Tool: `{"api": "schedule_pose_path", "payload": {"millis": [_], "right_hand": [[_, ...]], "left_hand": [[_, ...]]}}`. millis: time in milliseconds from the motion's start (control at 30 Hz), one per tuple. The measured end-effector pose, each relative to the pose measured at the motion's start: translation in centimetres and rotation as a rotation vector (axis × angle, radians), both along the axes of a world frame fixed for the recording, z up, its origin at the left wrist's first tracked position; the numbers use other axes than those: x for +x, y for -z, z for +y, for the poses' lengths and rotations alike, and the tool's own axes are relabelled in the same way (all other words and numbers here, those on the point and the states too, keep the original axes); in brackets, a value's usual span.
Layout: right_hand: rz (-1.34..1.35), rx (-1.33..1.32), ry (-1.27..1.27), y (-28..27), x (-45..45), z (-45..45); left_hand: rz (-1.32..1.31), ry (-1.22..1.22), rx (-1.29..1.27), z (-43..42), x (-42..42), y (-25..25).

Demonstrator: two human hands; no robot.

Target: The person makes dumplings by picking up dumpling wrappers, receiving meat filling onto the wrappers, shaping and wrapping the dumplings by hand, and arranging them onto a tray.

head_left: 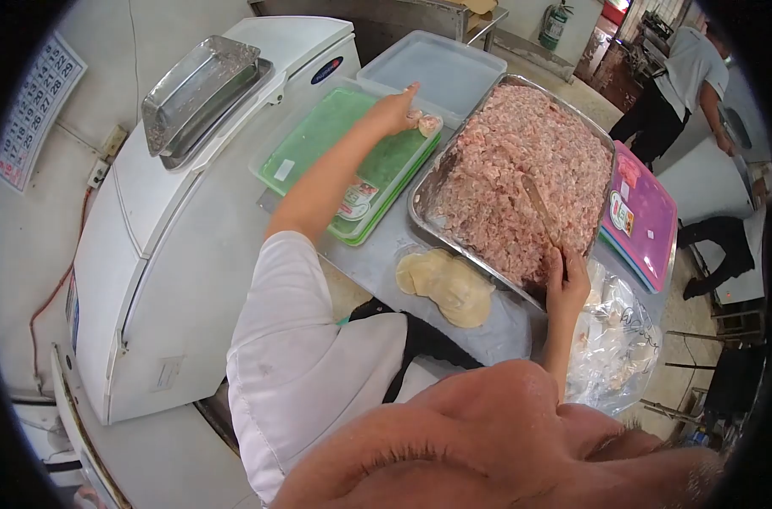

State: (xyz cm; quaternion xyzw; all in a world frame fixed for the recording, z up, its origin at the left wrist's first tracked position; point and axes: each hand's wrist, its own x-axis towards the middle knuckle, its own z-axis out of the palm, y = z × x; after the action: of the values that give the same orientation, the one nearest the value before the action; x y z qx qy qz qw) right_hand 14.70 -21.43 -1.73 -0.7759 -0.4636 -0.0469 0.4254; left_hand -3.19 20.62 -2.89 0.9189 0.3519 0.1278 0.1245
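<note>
My left hand (pixel 392 113) reaches over the far corner of a green board (pixel 318 140) in a clear plastic tray. Its fingers are closed near a small pinkish dumpling (pixel 427 125) at the tray's corner; whether they touch it is unclear. My right hand (pixel 567 280) is closed on a thin flat stick (pixel 540 206) that rests on the minced meat (pixel 522 153). The meat fills a large metal tray (pixel 420 208). Round pale dough wrappers (pixel 447 284) lie in an overlapping pile before the metal tray.
An empty translucent tray (pixel 432 72) lies beyond the green board. Pink lids (pixel 645 216) and a plastic bag (pixel 615 339) are at the right. A white freezer (pixel 190 195) with metal pans (pixel 199 93) stands left. A co-worker (pixel 679 85) is at upper right, another person partly beyond.
</note>
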Motion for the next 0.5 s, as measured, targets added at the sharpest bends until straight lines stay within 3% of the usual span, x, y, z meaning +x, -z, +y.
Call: {"api": "schedule_pose_path", "payload": {"millis": [267, 333, 433, 500], "right_hand": [[-0.077, 0.052, 0.027, 1.1, 0.5, 0.1], [-0.035, 0.053, 0.017, 0.1, -0.2, 0.3], [-0.089, 0.066, 0.013, 0.3, -0.3, 0.4], [-0.162, 0.053, -0.012, 0.2, -0.2, 0.5]], "left_hand": [[-0.031, 0.081, 0.0, -0.9, -0.1, 0.2], [0.026, 0.12, -0.054, -1.1, -0.7, -1.4], [0.149, 0.137, 0.098, -3.3, -2.4, -3.8], [0.003, 0.304, 0.102, -7.2, -3.9, -6.3]]}}
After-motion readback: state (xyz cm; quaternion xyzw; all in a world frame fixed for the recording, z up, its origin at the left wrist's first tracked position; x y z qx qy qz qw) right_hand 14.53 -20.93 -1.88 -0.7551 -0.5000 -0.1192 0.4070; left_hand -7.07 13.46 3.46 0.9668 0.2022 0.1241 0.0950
